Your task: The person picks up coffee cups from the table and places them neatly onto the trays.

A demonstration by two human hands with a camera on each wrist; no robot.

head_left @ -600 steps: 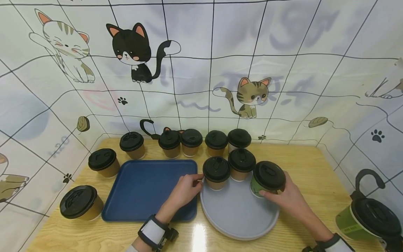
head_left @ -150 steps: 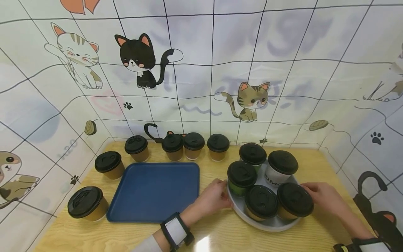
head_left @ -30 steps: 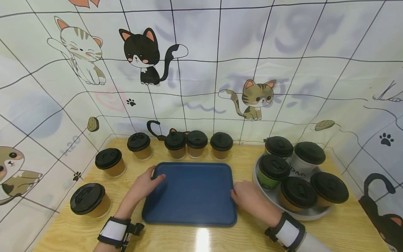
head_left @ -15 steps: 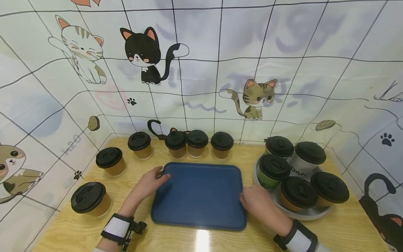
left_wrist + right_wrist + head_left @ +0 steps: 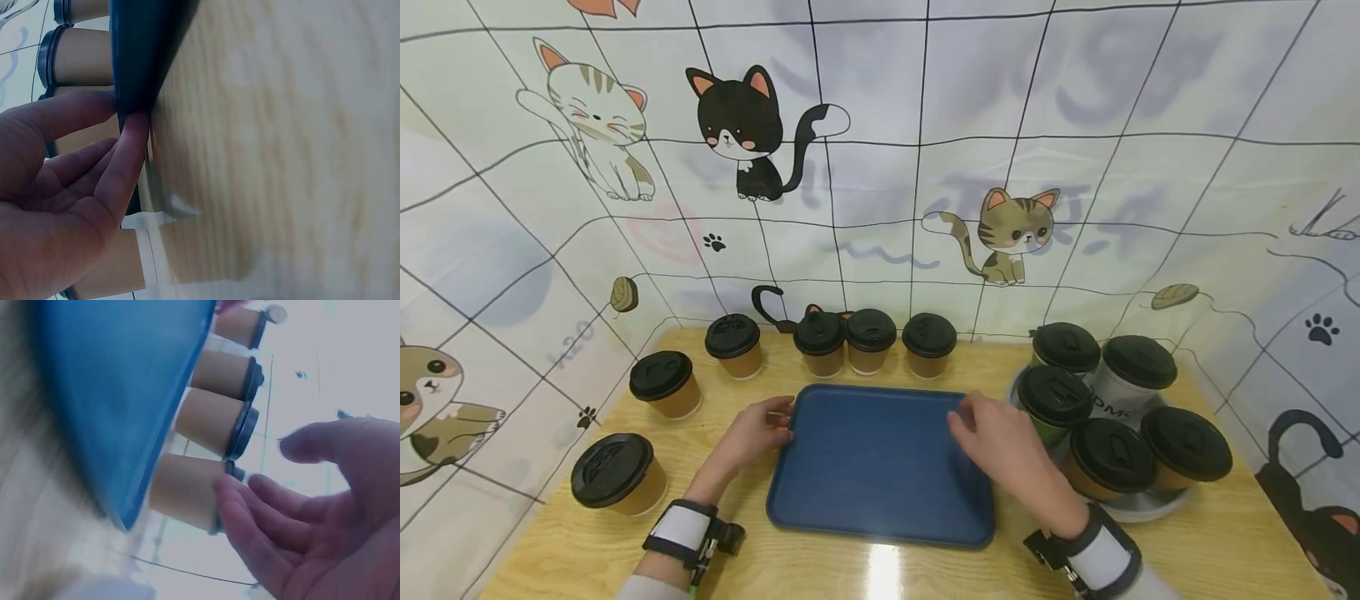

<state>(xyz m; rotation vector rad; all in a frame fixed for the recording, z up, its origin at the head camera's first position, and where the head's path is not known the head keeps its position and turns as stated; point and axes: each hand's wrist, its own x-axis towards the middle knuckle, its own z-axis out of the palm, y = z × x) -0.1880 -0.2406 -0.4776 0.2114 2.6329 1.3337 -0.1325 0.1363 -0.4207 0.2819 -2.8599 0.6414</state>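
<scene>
A blue rectangular tray (image 5: pixel 880 467) lies in the middle of the wooden table. My left hand (image 5: pixel 757 432) is at its left edge. In the left wrist view, thumb and fingers (image 5: pixel 134 140) of that hand pinch the tray's rim (image 5: pixel 150 56). Over the tray's right side, my right hand (image 5: pixel 1000 437) hovers with nothing in its grip. The right wrist view shows its fingers (image 5: pixel 250 540) loosely bent and spread from the thumb, apart from the blurred tray (image 5: pixel 119 394).
At the right, a round grey tray (image 5: pixel 1138 506) bears several black-lidded paper cups, one a white cup (image 5: pixel 1112 396). Brown lidded cups stand along the back, including a cup (image 5: pixel 928 346), and at the left, including a cup (image 5: pixel 617 475). A cat-printed cloth (image 5: pixel 880 167) surrounds the table.
Earlier, cups were gathered on the round tray and it moved right. Then the blue tray slid right to the middle. Just now my right hand has left its right edge; my left hand took its rim.
</scene>
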